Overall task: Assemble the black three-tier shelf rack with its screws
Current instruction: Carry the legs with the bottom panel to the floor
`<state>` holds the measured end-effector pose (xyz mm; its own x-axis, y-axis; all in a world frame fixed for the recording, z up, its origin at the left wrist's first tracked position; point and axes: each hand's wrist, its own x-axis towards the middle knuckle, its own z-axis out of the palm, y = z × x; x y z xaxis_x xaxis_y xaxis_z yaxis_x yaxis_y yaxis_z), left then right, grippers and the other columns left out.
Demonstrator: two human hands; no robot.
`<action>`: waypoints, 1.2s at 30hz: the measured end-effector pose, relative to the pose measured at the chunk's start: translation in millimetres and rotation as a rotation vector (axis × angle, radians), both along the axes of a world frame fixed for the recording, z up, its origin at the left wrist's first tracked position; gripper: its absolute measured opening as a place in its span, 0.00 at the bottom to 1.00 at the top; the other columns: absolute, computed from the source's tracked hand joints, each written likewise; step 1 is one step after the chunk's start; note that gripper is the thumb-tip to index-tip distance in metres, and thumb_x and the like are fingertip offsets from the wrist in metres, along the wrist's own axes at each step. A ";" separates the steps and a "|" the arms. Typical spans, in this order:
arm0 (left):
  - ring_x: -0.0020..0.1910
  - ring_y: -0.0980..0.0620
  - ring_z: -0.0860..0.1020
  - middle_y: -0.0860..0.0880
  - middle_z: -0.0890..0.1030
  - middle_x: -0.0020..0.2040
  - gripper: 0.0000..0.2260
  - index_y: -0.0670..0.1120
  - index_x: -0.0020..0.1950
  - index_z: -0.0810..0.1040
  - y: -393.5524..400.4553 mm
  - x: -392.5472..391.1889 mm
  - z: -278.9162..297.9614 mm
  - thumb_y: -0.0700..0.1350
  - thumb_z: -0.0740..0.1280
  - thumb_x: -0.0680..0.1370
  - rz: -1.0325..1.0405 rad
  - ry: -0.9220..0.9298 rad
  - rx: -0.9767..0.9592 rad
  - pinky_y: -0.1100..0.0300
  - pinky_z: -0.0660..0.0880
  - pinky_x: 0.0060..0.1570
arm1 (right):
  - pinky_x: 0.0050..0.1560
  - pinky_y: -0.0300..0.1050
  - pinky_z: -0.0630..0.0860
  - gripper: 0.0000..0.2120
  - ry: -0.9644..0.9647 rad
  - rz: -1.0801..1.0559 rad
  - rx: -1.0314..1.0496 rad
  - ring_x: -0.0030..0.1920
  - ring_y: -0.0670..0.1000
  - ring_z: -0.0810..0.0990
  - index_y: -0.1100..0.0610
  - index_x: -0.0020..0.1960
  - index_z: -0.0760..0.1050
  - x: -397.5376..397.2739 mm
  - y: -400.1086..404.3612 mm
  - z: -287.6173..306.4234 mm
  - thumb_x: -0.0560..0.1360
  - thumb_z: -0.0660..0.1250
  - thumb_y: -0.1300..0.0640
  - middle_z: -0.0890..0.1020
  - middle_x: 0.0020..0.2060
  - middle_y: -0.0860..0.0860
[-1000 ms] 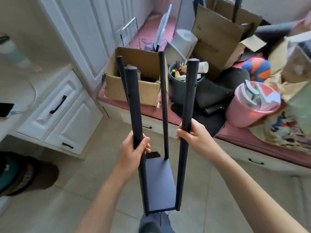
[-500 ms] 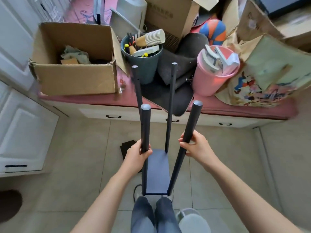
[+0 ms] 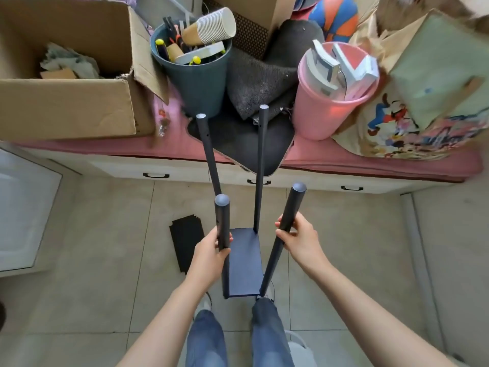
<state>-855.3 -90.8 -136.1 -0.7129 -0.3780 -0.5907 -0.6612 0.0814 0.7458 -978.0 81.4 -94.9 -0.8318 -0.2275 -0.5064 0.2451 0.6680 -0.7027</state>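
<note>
While both hands grip its near posts, the black four-post metal rack frame (image 3: 244, 263) now stands lower, upright on the tiled floor (image 3: 87, 260).
Left hand (image 3: 211, 251) and right hand (image 3: 297, 241) each clasp one post; only the bottom shelf is fitted, two tiers remain.

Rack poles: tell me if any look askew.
The four poles are not parallel. The pole gripped by the right hand leans outward to the right, and the far-left pole splays left. Only one shelf is fitted.

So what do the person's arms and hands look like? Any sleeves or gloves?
Both arms are bare all the way to the frame's edge, no sleeves showing. The left hand and right hand wear no gloves, and I see no rings, watch or bracelets. Lower down, the legs are in blue jeans.
</note>
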 end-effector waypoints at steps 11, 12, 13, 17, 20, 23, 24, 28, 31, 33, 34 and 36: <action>0.47 0.54 0.81 0.51 0.83 0.47 0.15 0.48 0.51 0.79 47.6 -42.2 -62.6 0.28 0.72 0.74 0.154 -0.108 -0.151 0.60 0.76 0.52 | 0.44 0.31 0.72 0.12 -0.086 0.184 -0.024 0.47 0.41 0.79 0.51 0.50 0.74 -72.0 25.8 -80.4 0.76 0.68 0.67 0.81 0.45 0.43; 0.47 0.54 0.81 0.50 0.83 0.47 0.15 0.47 0.51 0.80 50.1 -45.6 -69.1 0.28 0.73 0.74 0.156 -0.109 -0.168 0.60 0.76 0.51 | 0.44 0.30 0.72 0.12 -0.086 0.187 -0.033 0.47 0.40 0.79 0.51 0.50 0.73 -76.0 27.4 -87.5 0.76 0.68 0.68 0.81 0.45 0.43; 0.47 0.53 0.81 0.50 0.83 0.46 0.14 0.46 0.52 0.81 52.7 -48.8 -75.3 0.28 0.73 0.74 0.161 -0.112 -0.184 0.59 0.77 0.52 | 0.44 0.29 0.72 0.12 -0.088 0.187 -0.039 0.47 0.41 0.79 0.51 0.51 0.73 -79.5 29.0 -94.7 0.76 0.68 0.68 0.82 0.45 0.43; 0.50 0.47 0.82 0.47 0.82 0.46 0.13 0.40 0.55 0.82 64.0 -58.9 -98.7 0.28 0.72 0.74 0.204 -0.138 -0.232 0.50 0.80 0.56 | 0.45 0.34 0.72 0.12 -0.100 0.189 -0.031 0.49 0.48 0.80 0.52 0.52 0.74 -87.6 34.1 -122.9 0.76 0.68 0.68 0.82 0.48 0.48; 0.51 0.43 0.83 0.47 0.82 0.45 0.13 0.39 0.56 0.83 70.2 -64.0 -116.5 0.28 0.72 0.74 0.221 -0.155 -0.285 0.50 0.79 0.55 | 0.45 0.33 0.72 0.14 -0.107 0.189 -0.034 0.48 0.47 0.80 0.49 0.51 0.74 -90.6 36.3 -142.8 0.75 0.68 0.68 0.81 0.46 0.46; 0.49 0.44 0.82 0.46 0.82 0.43 0.12 0.39 0.55 0.84 75.6 -67.5 -133.6 0.28 0.70 0.74 0.237 -0.186 -0.327 0.59 0.73 0.48 | 0.40 0.25 0.69 0.15 -0.118 0.182 -0.025 0.45 0.39 0.78 0.47 0.51 0.75 -91.1 39.9 -159.3 0.75 0.68 0.67 0.80 0.44 0.42; 0.49 0.46 0.81 0.45 0.83 0.44 0.12 0.39 0.55 0.84 77.6 -68.2 -138.7 0.28 0.70 0.74 0.235 -0.202 -0.333 0.63 0.70 0.46 | 0.39 0.25 0.69 0.14 -0.119 0.179 -0.016 0.45 0.39 0.78 0.47 0.51 0.75 -91.1 41.7 -163.7 0.76 0.68 0.67 0.80 0.43 0.41; 0.55 0.42 0.81 0.40 0.85 0.51 0.11 0.38 0.56 0.84 85.5 -65.0 -155.6 0.29 0.70 0.75 0.242 -0.259 -0.322 0.64 0.68 0.46 | 0.35 0.21 0.68 0.12 -0.141 0.216 0.008 0.45 0.35 0.77 0.48 0.50 0.77 -90.7 49.0 -175.7 0.75 0.68 0.65 0.80 0.42 0.41; 0.57 0.40 0.81 0.40 0.85 0.52 0.09 0.36 0.56 0.84 92.2 -61.6 -163.4 0.30 0.71 0.76 0.208 -0.285 -0.295 0.57 0.73 0.54 | 0.35 0.23 0.69 0.11 -0.157 0.211 0.022 0.44 0.36 0.77 0.49 0.50 0.78 -87.3 57.4 -182.8 0.75 0.67 0.65 0.81 0.43 0.43; 0.56 0.43 0.81 0.42 0.84 0.53 0.09 0.38 0.57 0.83 97.1 -57.5 -165.5 0.33 0.71 0.77 0.220 -0.289 -0.242 0.56 0.74 0.55 | 0.33 0.24 0.69 0.11 -0.164 0.204 0.038 0.42 0.39 0.77 0.49 0.51 0.78 -82.5 65.4 -185.0 0.75 0.66 0.64 0.82 0.42 0.46; 0.54 0.45 0.80 0.44 0.84 0.53 0.09 0.39 0.57 0.83 99.7 -54.8 -164.5 0.34 0.72 0.77 0.236 -0.289 -0.207 0.58 0.73 0.54 | 0.33 0.24 0.69 0.11 -0.174 0.207 0.045 0.42 0.41 0.77 0.49 0.51 0.78 -79.8 69.9 -184.3 0.75 0.65 0.64 0.82 0.43 0.47; 0.50 0.48 0.78 0.46 0.82 0.50 0.10 0.41 0.57 0.83 106.0 -47.0 -159.6 0.35 0.73 0.76 0.277 -0.277 -0.159 0.61 0.70 0.52 | 0.35 0.23 0.69 0.11 -0.192 0.224 0.042 0.43 0.44 0.78 0.51 0.53 0.79 -73.1 78.3 -181.2 0.76 0.65 0.64 0.82 0.45 0.50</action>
<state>-902.3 15.3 -295.7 -0.3943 -0.6348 -0.6646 -0.8477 -0.0280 0.5297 -1051.1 159.7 -276.1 -0.6515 -0.3701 -0.6622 0.2136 0.7481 -0.6282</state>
